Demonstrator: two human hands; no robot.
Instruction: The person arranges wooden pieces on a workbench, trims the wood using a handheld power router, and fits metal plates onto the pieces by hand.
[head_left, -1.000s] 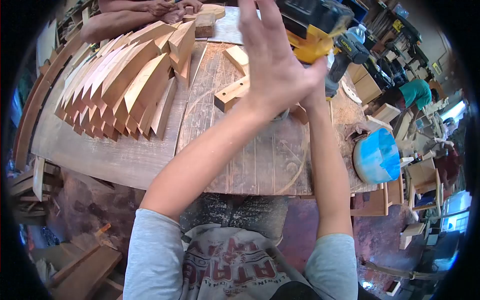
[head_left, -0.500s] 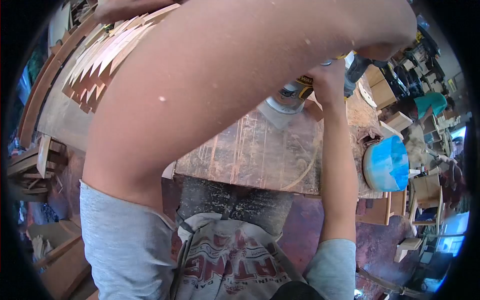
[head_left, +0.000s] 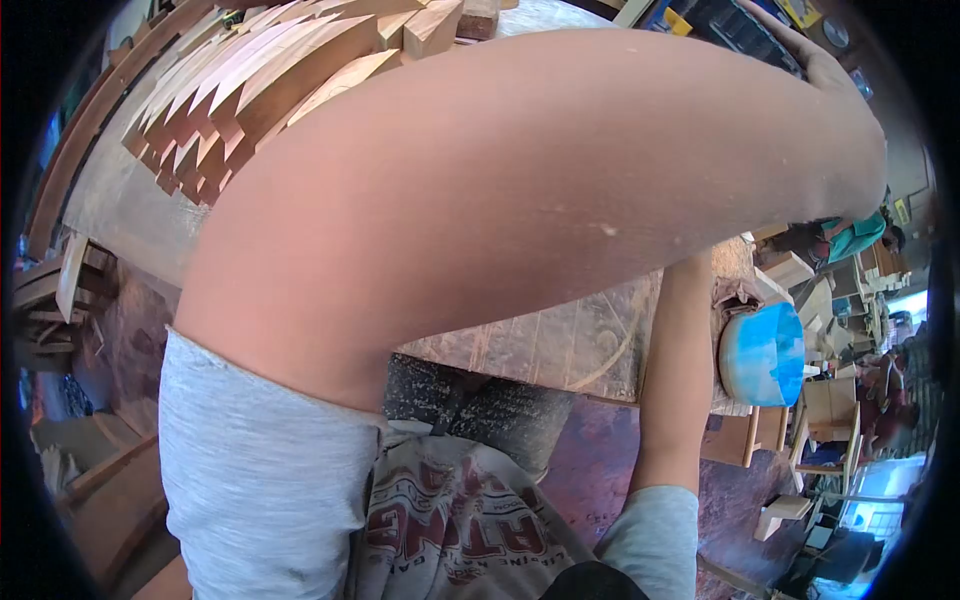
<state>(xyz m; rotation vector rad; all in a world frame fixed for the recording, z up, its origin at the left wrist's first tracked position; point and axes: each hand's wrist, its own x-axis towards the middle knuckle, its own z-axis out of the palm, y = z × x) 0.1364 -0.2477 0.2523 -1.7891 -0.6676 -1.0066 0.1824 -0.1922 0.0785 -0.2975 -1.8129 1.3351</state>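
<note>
My left forearm crosses most of the view from the left sleeve to the upper right. At its far end my left hand (head_left: 825,75) is partly seen, with a slender finger stretched out along a dark object with yellow parts (head_left: 715,35). No grip on that object can be made out. My right forearm (head_left: 682,370) runs up from the grey sleeve onto the wooden worktable (head_left: 540,350). Behind the left forearm my right hand is hidden, with whatever it may hold. A blue-and-white cut-down plastic container (head_left: 763,355) stands to the right of my right forearm.
Several pointed wooden pieces (head_left: 250,80) lie stacked at the upper left. A brown cloth (head_left: 737,295) lies beside the container. Wooden stools and frames (head_left: 830,425) stand at the right. A person in a green top (head_left: 855,235) is farther back. Timber scraps (head_left: 75,280) are at the left.
My left forearm has moved lower in view, and its hand now shows at the upper right. The yellow-and-black power tool by my right hand has gone out of sight behind the forearm.
</note>
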